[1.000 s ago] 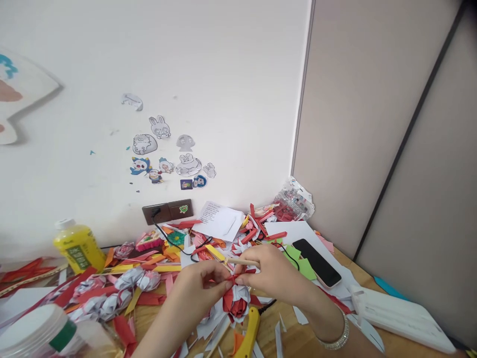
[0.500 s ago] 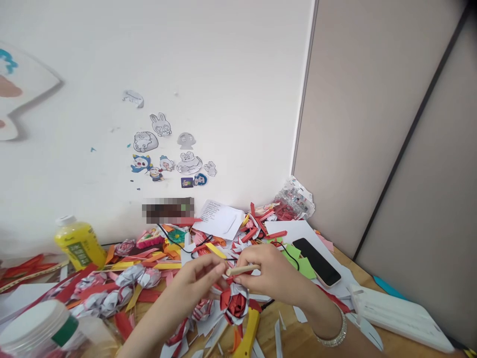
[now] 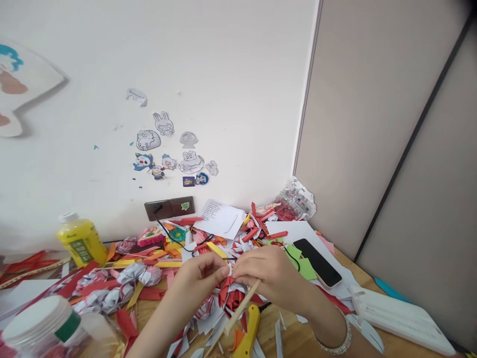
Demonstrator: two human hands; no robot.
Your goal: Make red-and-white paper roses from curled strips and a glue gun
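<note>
My left hand (image 3: 204,276) pinches the top of a red and white paper flower (image 3: 234,300) between thumb and fingertips. Against it, my right hand (image 3: 266,271) closes on the same flower's upper edge. A pale wooden-looking stick (image 3: 240,311) is also held in my right hand and slants down to the left across the flower. The fingertips hide the exact spot where the paper is gripped. Just below the flower lies a yellow tool (image 3: 250,330), its kind unclear.
Paper strips and crumpled paper flowers (image 3: 128,283) cover the wooden table. A yellow drink bottle (image 3: 82,241) and a white-lidded jar (image 3: 40,323) stand left. A phone (image 3: 316,261) and a white flat box (image 3: 402,315) lie right. A cable (image 3: 173,238) runs from the wall socket (image 3: 169,208).
The stick has swung from nearly level above the flower to slanting down across it. Both hands have closed in at the flower's top, and the flower has tipped.
</note>
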